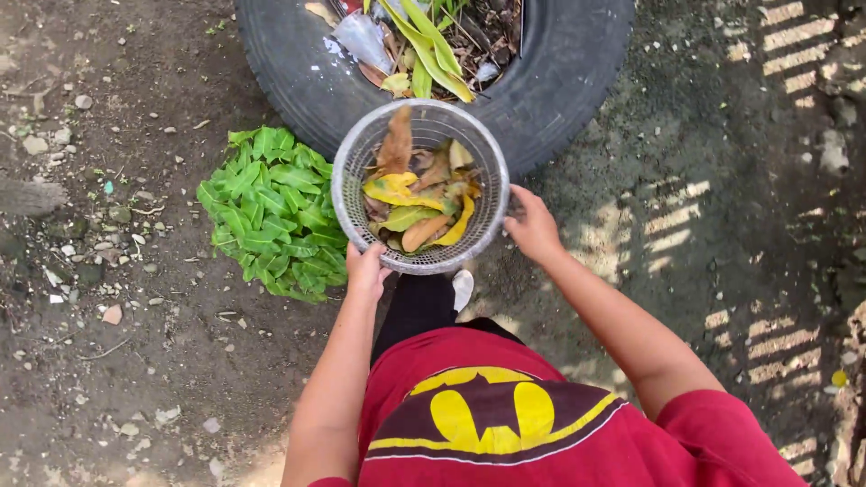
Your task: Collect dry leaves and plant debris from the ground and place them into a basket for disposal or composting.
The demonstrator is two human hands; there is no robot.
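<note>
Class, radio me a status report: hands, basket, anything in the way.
Left hand and right hand grip the mesh basket rim. Dry leaves inside. Tyre ahead, green plant left.

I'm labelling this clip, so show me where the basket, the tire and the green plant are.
basket [350, 162]: head view, on the left part of its mesh wall.
tire [577, 63]: head view, on the black rubber at its right side.
green plant [271, 212]: head view, on the middle of its leaves.

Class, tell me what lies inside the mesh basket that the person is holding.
The mesh basket holds yellow, green and brown fallen leaves. They cover its bottom, so anything beneath them cannot be seen.
</note>
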